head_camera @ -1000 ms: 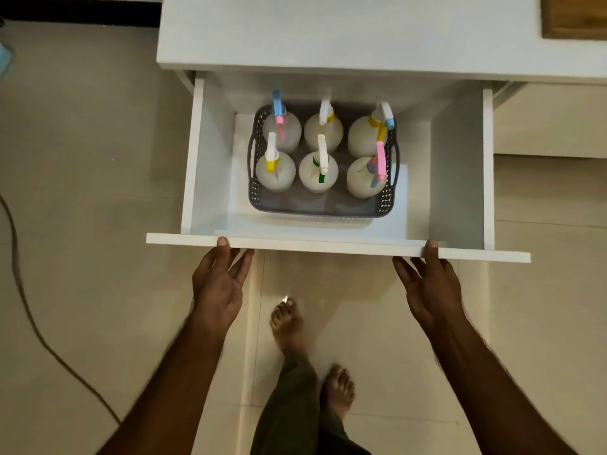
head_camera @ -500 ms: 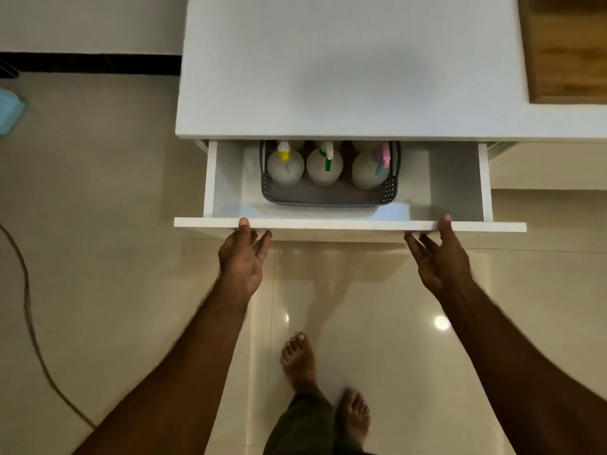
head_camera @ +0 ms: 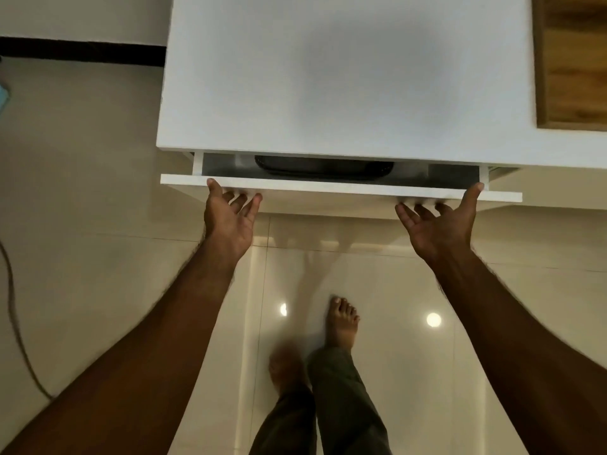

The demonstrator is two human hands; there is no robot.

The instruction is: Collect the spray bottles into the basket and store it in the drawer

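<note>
The white drawer point(head_camera: 341, 191) stands open only a narrow gap under the white cabinet top point(head_camera: 345, 77). Through the gap I see the near wall of the dark grey basket point(head_camera: 323, 166); the spray bottles inside it are hidden by the top. My left hand point(head_camera: 230, 218) presses on the drawer front near its left end, thumb on the upper edge, fingers spread against the face. My right hand point(head_camera: 440, 221) does the same near the right end. Neither hand holds anything.
A wooden board point(head_camera: 573, 60) lies on the cabinet top at the far right. A dark cable point(head_camera: 13, 307) runs over the glossy tiled floor on the left. My bare feet point(head_camera: 341, 323) stand below the drawer.
The drawer has slid far back into the cabinet under both hands. The bottles, visible before, are now hidden; only the basket's front wall shows. I have stepped closer.
</note>
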